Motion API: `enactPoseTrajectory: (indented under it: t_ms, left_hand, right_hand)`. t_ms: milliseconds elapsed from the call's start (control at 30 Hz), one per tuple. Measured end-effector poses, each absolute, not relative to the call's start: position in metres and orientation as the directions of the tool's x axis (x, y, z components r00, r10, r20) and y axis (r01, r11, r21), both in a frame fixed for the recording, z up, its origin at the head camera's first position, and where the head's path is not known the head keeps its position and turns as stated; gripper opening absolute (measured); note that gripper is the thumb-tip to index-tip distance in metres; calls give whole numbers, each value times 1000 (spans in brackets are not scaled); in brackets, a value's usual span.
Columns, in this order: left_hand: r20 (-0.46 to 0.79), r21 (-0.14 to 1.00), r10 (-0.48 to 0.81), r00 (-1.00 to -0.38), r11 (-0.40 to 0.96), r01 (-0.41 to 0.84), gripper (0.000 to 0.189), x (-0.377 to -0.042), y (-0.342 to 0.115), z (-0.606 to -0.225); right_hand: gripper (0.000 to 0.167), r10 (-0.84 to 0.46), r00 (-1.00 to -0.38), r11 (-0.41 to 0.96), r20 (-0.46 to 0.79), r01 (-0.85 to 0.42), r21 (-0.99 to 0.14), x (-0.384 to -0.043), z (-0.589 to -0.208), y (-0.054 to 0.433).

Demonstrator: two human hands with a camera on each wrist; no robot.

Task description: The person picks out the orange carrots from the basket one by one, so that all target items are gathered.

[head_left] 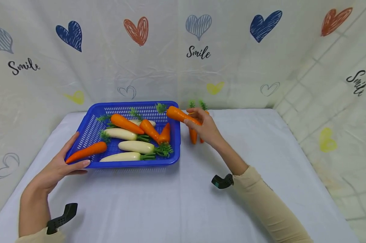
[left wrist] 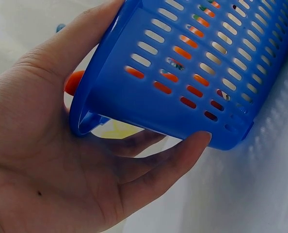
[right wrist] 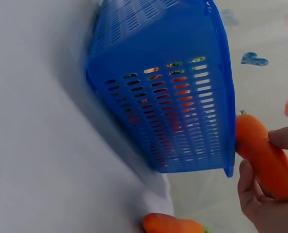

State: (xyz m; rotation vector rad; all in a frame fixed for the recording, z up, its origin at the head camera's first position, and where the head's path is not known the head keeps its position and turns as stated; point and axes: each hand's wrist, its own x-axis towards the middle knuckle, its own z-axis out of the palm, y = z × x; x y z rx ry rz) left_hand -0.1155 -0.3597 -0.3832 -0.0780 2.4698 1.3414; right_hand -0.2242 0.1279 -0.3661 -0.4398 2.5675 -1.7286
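Observation:
My right hand (head_left: 204, 125) grips an orange carrot (head_left: 177, 114) by its narrow end, and the carrot's leafy top reaches over the right rim of the blue basket (head_left: 177, 148). In the right wrist view, thumb and fingers close round the carrot (right wrist: 263, 155) beside the rim. My left hand (head_left: 59, 165) holds the basket's near left corner. The left wrist view shows its thumb over the rim and fingers (left wrist: 183, 158) under the basket wall (left wrist: 134, 97). Inside the basket lie several white radishes (head_left: 122, 134) and several carrots (head_left: 126, 124), one carrot (head_left: 87, 152) against the near left corner.
Two more carrots (head_left: 193, 135) lie on the white-covered table (head_left: 176, 209) right of the basket, partly hidden behind my right hand. A white curtain (head_left: 164, 67) printed with hearts hangs behind the table. Black devices (head_left: 222, 181) are strapped on both wrists.

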Motion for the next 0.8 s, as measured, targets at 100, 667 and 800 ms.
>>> enactPoseTrajectory:
  t_ms: [100,667,800]
  left_hand:
    - [-313,802,104,-944,562,-204,101,-116,-360,-384]
    - [-301,828,127,-945,526,-193,100,-114,-361,-382]
    - [-298,840,136,-945,508,-192,100,-114,-361,-382]
  right_hand:
    - [48,-260,-954,393,149,-245,-886,-226,-366,129]
    - [66,-399,-916,409,53,-229,-883,-227,-358,145]
    - [76,-398,-917,339,37,-185,-922,-230,-358,152]
